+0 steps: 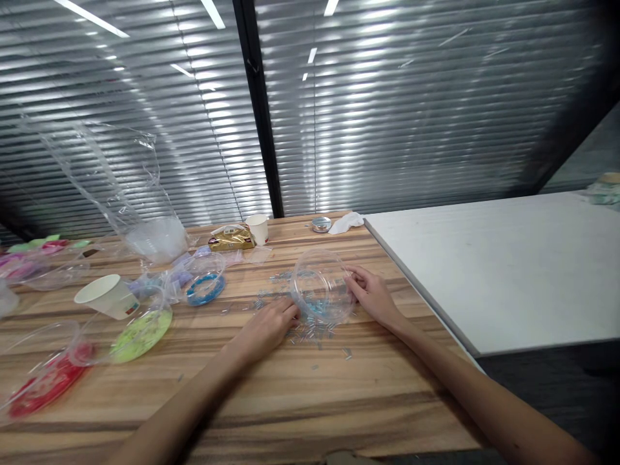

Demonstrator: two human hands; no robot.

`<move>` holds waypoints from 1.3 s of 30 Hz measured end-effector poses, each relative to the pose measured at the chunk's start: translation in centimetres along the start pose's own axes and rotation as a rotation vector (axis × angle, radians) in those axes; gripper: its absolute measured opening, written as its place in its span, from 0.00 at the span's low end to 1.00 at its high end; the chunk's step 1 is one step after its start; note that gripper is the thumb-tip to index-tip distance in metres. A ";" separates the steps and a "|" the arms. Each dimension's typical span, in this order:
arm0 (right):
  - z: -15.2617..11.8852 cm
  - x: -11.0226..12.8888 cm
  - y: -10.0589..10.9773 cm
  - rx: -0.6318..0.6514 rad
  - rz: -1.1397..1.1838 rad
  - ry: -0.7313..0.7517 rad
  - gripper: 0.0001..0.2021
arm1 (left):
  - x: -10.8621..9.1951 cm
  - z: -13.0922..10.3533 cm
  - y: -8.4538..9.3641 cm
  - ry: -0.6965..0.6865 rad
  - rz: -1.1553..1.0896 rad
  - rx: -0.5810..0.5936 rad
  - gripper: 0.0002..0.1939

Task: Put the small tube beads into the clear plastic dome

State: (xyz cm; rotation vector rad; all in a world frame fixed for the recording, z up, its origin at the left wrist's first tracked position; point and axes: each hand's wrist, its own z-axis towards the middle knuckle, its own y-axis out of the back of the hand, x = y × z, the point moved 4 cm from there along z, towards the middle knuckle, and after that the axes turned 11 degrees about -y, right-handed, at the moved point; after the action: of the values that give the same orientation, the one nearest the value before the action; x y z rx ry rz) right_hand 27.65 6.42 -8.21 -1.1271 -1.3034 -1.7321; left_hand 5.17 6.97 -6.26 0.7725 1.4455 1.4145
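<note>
A clear plastic bowl (339, 298) is tilted over the table, with small light blue pieces (318, 307) showing in or through its lower part. My right hand (372, 296) pinches its rim on the right side. Close against the bowl's lower left edge, my left hand (271, 324) has its fingers curled and together; the fingertips are partly hidden, so what they hold, if anything, does not show. Small grey, tube-shaped beads (310, 333) lie scattered on the wood beneath and around the bowl.
Left of my hands stand clear bowls with blue beads (206, 289), yellow-green pieces (140, 336) and red pieces (51, 382). Paper cups (104, 296), a gold packet (231, 237), a large clear bag (157, 237), a round tin (321, 224) and white tissue (347, 223) sit farther back. A white table (494, 271) adjoins at right.
</note>
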 end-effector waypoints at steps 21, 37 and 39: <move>0.1 -0.2 -0.1 0.016 -0.034 0.018 0.20 | -0.2 0.0 0.2 -0.007 -0.005 -0.012 0.08; 0.1 -0.2 -0.3 0.041 -0.039 0.009 0.19 | -0.5 0.0 0.3 -0.019 0.021 -0.012 0.07; 0.1 -0.1 -0.4 0.045 -0.042 0.010 0.19 | -0.5 0.0 0.3 -0.018 0.026 -0.004 0.07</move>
State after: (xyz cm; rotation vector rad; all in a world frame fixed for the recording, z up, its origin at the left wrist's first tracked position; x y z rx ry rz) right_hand 27.42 6.61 -8.46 -1.0711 -1.3617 -1.7282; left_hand 5.32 6.56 -5.81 0.8014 1.4231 1.4264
